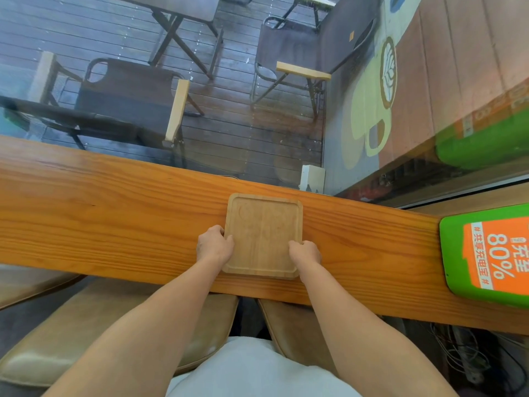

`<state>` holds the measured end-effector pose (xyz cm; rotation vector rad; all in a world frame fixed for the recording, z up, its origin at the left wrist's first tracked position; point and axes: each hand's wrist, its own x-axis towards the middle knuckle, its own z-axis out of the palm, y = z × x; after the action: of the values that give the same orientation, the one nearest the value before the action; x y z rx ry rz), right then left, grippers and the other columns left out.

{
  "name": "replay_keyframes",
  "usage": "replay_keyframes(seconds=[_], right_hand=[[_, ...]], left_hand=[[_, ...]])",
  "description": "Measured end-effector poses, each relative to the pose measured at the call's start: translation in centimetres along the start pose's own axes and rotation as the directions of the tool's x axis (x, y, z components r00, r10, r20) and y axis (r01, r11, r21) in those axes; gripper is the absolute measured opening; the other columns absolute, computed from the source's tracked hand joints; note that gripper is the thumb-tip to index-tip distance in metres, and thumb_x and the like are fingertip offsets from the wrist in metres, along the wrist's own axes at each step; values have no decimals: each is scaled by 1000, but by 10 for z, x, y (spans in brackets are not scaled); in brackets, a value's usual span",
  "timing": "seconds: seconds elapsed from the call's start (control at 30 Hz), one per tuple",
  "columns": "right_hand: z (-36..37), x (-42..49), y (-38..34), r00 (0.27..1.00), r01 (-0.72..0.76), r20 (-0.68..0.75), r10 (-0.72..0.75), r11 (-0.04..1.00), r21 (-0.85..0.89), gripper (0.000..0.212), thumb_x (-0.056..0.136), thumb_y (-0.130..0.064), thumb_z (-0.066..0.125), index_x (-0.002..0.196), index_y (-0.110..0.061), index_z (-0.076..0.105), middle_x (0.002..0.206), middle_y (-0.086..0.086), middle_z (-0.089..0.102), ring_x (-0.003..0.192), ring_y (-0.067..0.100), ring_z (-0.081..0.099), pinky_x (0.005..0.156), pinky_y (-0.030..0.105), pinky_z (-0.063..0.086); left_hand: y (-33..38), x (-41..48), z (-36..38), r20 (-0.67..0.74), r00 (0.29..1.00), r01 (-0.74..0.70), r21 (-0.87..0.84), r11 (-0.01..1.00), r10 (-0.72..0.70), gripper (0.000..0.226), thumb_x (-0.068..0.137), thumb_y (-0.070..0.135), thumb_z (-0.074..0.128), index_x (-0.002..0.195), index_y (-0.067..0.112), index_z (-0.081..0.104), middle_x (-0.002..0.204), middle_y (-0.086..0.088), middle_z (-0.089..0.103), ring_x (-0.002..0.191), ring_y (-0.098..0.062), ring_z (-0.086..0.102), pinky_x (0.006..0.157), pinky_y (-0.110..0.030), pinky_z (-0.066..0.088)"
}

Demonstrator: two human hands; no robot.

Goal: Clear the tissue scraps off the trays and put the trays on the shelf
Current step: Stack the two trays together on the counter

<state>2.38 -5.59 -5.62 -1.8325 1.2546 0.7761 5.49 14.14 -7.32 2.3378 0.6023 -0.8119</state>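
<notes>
A square pale wooden tray (263, 224) with a raised rim lies flat on the long orange-brown wooden counter (114, 219), near its front edge. No tissue scraps show on the tray. My left hand (214, 244) grips the tray's left edge, fingers curled over the rim. My right hand (305, 250) grips the right edge near the front corner. No shelf is in view.
A green and orange power-bank station (486, 253) stands on the counter at the right. A small white box (313, 179) sits at the counter's back edge against the window. Tan padded stools (86, 325) stand below the counter. Outside the glass are folding chairs and tables.
</notes>
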Motion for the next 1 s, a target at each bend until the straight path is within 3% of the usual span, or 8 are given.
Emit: replay_keyframes(seconds=[0.1,0.3,0.4,0.6,0.8,0.9,1.0], right_hand=[[-3,1,0,999,-38,38,35,996,82,57,96,-29,48,146,-4,36,149,14,43,130,34,45,98,42,42],[-4,-1,-2,985,-131,141,96,956,263,71,89,-37,59,147,-6,34,151,11,38,130,33,43,96,42,39],[-8,-1,1,977,-170,179,113,924,343,74,85,-41,61,146,-8,34,145,12,46,125,33,47,95,43,40],[-3,-2,6,974,-179,194,121,932,314,86,85,-51,59,151,-9,24,157,9,26,137,34,35,108,50,32],[-4,-1,10,973,-198,183,140,914,354,82,87,-50,57,151,-10,25,153,12,35,133,34,40,109,49,35],[-2,-3,9,973,-219,162,166,889,402,82,94,-45,53,153,-18,3,156,12,28,137,36,35,111,51,31],[2,-8,7,980,-196,110,168,913,358,69,100,-39,45,150,-18,2,156,13,25,137,36,33,108,50,33]], left_hand=[[2,2,0,21,1000,22,-38,999,-21,35,94,30,60,123,11,63,116,-10,66,98,-26,60,70,-32,45],[10,2,3,65,991,121,-100,988,-114,48,89,42,65,122,8,64,117,-12,68,103,-29,63,83,-38,56],[13,5,2,92,979,194,-133,972,-183,61,89,51,61,125,3,61,119,-15,65,105,-32,62,80,-38,53],[15,7,5,125,955,292,-244,925,-269,76,89,61,52,131,-2,54,129,-21,59,115,-39,56,97,-47,48],[10,11,4,189,935,352,-373,859,-301,78,89,62,53,135,-1,49,132,-19,58,117,-37,56,101,-48,47],[16,3,10,224,925,371,-358,857,-307,86,89,60,54,148,4,28,146,-19,45,129,-40,46,104,-48,41],[17,-5,15,243,920,382,-381,842,-308,84,92,54,56,149,9,13,149,-20,38,131,-41,43,101,-50,39]])
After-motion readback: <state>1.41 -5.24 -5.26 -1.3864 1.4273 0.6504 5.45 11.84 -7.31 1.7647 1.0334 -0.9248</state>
